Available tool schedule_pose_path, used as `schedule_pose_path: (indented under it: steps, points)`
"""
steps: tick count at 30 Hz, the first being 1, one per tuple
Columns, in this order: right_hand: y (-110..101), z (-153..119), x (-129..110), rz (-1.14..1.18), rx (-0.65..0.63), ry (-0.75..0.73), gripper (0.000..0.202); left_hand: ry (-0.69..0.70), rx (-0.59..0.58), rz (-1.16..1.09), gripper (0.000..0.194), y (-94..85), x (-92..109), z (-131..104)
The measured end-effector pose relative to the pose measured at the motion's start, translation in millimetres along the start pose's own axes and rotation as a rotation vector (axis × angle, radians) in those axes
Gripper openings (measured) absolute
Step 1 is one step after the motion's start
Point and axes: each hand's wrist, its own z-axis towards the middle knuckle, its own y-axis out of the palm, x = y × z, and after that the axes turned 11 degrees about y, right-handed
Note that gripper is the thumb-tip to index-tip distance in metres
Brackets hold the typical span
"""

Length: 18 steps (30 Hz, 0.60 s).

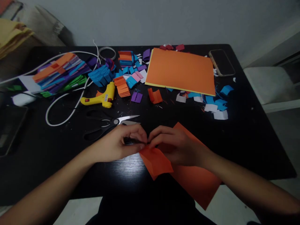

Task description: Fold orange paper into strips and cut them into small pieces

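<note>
Left hand (114,140) and right hand (180,145) meet at the fingertips, both pinching the upper edge of an orange slip (157,161), which hangs toward 5 o'clock, thin, matte and bent along a crease; fold judged begun, not complete. Apparently done: crisp, layered folds (122,86) at 11 o'clock and a thick multicoloured bundle (58,72) at 10; apparently left: a smooth, flat sheet (194,181) at 4 o'clock, overhanging the black table (47,150), and an orange-over-yellow stack (180,70) at 1. Scissors (116,121), metal-bladed, lie parted at 10 o'clock, near the left hand.
</note>
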Motion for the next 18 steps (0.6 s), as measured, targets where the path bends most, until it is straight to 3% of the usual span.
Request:
schedule_pose_path:
  steps: [10,18]
  points:
    - [4.0,-4.5,-0.6,-0.019,0.002,-0.035,0.022,-0.022,-0.088,-0.048,0.005,-2.9,-2.2,-1.7]
    - [8.1,-5.1,-0.5,-0.045,0.026,-0.114,0.012,-0.032,-0.065,-0.016,0.009,-0.6,-1.0,-1.3]
